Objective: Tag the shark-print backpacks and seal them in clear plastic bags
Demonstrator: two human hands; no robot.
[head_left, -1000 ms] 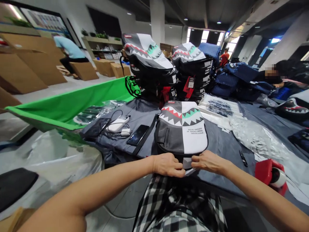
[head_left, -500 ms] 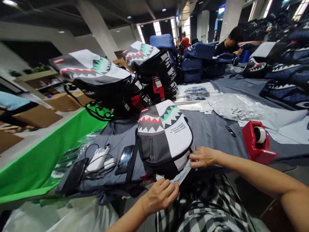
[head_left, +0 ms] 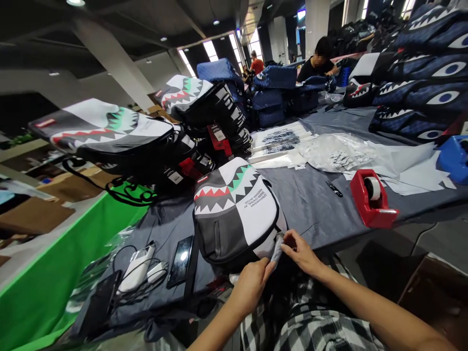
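A small grey-and-white backpack (head_left: 234, 229) with a printed shark mouth lies front up at the table's near edge. At its lower right corner runs a pale, crumpled strip of thin wrapping (head_left: 277, 251). My left hand (head_left: 252, 282) is closed on the lower part of this strip, fingers bent around it. Higher up, my right hand (head_left: 300, 251) pinches at the strip's upper end with thumb and forefinger, close to the bag's side. What lies inside the wrapping is hidden.
Left of the backpack are a phone (head_left: 180, 261) and a white charger (head_left: 137, 268) with cables. A red tape dispenser (head_left: 373, 200) stands right, near a small black cutter (head_left: 334, 188). Stacked shark bags (head_left: 109, 131) rise behind, blue ones (head_left: 420, 92) at right. A co-worker (head_left: 318, 63) sits beyond.
The view has swung right. My left hand has moved up along the strip, nearer my right hand. The strip, earlier stretched between the hands, now runs up along the bag's corner.
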